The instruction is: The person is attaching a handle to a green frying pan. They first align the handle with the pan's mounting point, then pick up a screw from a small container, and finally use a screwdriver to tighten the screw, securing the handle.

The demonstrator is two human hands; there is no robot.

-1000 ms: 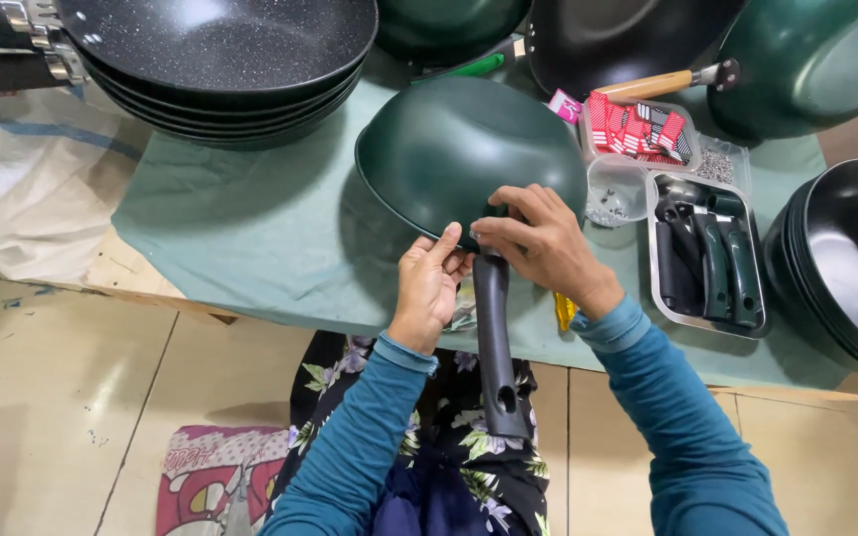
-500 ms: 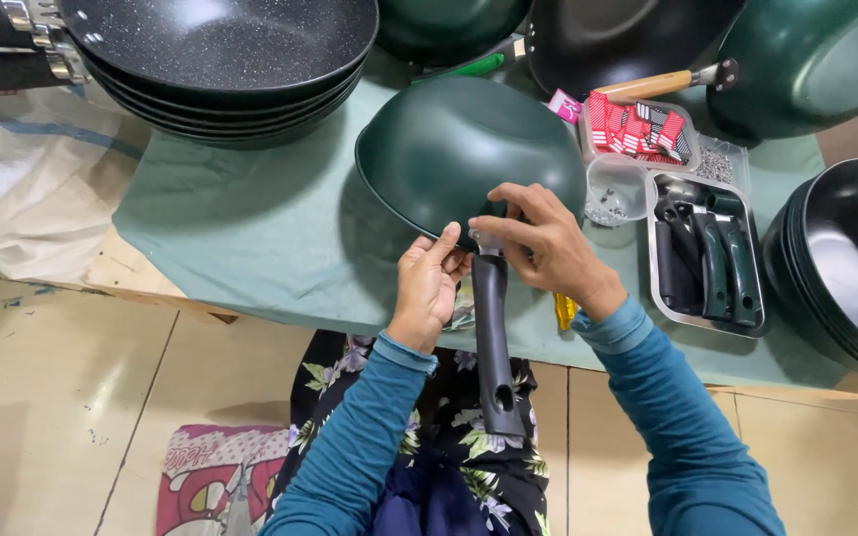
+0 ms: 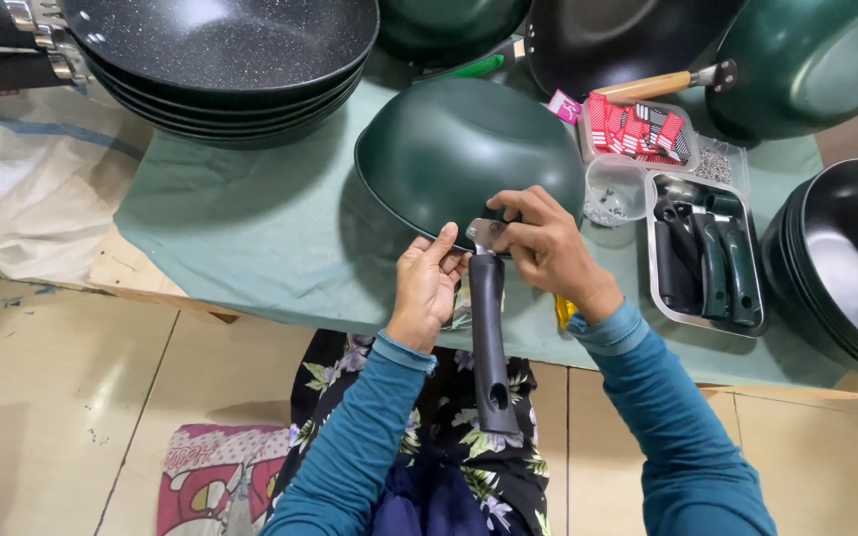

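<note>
Underside-up, dark green wok (image 3: 454,149), both hands (image 3: 429,283) (image 3: 548,248) pinching its black handle (image 3: 489,337) at the metal joint.

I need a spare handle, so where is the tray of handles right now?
In the head view, the metal tray of handles sits on the green cloth, beside the right hand, before the stacked black pans.

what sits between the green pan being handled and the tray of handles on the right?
A small clear plastic tub sits between the green pan and the metal tray of handles, holding what look like small metal bits; head view shows it.
</note>
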